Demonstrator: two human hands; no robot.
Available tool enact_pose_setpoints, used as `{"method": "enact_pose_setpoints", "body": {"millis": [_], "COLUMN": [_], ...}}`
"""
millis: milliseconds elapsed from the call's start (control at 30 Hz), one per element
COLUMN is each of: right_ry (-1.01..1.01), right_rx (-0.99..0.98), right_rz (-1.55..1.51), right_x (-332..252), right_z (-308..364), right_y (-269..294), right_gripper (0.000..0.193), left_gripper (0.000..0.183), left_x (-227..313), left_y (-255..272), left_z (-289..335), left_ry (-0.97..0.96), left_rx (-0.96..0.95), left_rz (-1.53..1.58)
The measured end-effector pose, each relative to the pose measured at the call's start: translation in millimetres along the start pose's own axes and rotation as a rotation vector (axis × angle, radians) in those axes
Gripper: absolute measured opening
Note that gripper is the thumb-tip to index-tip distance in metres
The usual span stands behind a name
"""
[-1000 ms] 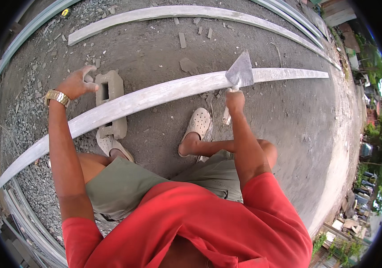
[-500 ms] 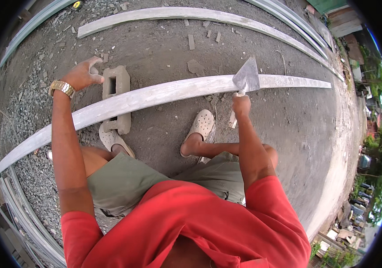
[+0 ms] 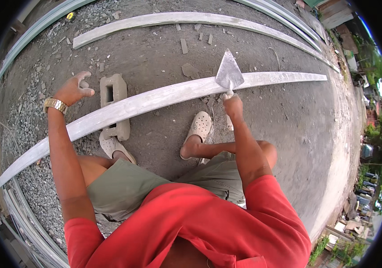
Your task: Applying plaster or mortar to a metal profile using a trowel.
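A long pale grey board (image 3: 168, 99) crosses in front of me, resting over a hollow concrete block (image 3: 118, 89) on the left. My right hand (image 3: 233, 107) is closed round the handle of a trowel (image 3: 229, 71). The trowel's pointed metal blade lies over the board, its tip aimed away from me; whether it touches the wood-like surface I cannot tell. My left hand (image 3: 75, 89), with a gold-coloured watch at the wrist, hangs in the air left of the block, fingers apart and holding nothing.
A second long pale board (image 3: 191, 18) lies farther off on the ground. Metal profiles (image 3: 284, 20) lie at the far right, more at the lower left (image 3: 25, 214). Gravel (image 3: 30, 116) covers the left ground. A yellow tape measure (image 3: 70, 16) sits at the far left.
My right hand has moved slightly left with the trowel, and its blade has turned to point more directly away. My left hand has drifted left and nearer, away from the block.
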State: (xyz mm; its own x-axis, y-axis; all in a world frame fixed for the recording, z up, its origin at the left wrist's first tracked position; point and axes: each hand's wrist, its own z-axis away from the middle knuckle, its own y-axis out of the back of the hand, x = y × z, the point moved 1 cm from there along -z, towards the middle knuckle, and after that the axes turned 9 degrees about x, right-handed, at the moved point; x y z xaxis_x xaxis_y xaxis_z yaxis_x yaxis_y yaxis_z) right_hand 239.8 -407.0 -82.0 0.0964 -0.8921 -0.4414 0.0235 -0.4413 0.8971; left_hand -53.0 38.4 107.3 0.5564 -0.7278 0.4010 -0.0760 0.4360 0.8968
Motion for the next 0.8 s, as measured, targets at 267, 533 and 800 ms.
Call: {"method": "enact_pose_setpoints", "body": {"millis": [267, 533, 800], "right_ry": [-0.024, -0.268, -0.024], "right_rx": [0.005, 0.024, -0.140], "right_rz": [-0.119, -0.258, -0.092], "right_x": [-31, 26, -36], "right_z": [51, -10, 62], "right_y": [-21, -16, -7], "right_gripper": [0.040, 0.041, 0.041], "left_gripper": [0.071, 0.070, 0.069], "left_x": [-20, 9, 2], "left_y": [-6, -8, -13], "left_z": [7, -12, -18], "left_ry": [0.135, 0.008, 0.016], "left_rx": [-0.094, -0.080, -0.083], "left_rz": [-0.040, 0.017, -0.073]}}
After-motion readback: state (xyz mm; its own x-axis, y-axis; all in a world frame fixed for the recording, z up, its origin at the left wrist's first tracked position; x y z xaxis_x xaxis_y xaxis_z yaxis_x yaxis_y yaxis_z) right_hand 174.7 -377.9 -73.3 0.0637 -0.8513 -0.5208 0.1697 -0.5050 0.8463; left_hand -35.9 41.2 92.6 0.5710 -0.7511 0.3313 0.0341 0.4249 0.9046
